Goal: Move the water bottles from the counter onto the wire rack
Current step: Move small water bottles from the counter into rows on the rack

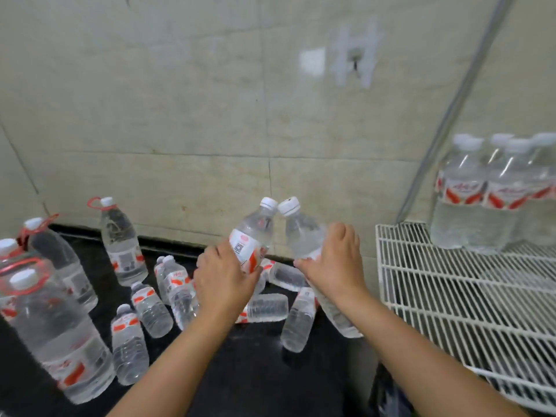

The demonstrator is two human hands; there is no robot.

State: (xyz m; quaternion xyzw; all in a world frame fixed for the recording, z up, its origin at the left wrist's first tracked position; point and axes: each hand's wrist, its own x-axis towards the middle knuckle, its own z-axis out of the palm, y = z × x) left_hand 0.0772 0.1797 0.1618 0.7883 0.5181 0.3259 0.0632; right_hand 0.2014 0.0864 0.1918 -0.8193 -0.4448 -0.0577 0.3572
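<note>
- Left hand [224, 276] curled round a small water bottle [251, 236], grip closed on its labelled middle, bottle lifted off the black desk [255, 365] and tilted rightward, white cap up.
- Right hand [334, 263] wrapped round a second small bottle [302, 233], grip closed on its body, bottle leaning leftward so that its cap sits just beside the cap of the first.
- Both held bottles at mid-scene, above the far part of the desk, in front of the tiled wall [180, 115].
- Beneath and around the hands, more small bottles [150, 310] scattered on the desk, some upright, several lying on their sides [266, 308].
- Far left and near left, larger bottles with red carry handles [57, 329] standing on the desk, one more [120, 242] further back against the wall.
- White wire rack [451, 296] on the right, just beside the desk edge.
- At the rack's far right, a cluster of upright bottles with red-and-white labels [487, 200] already standing on the wires, close together.
- Near part of the rack showing bare wires.
</note>
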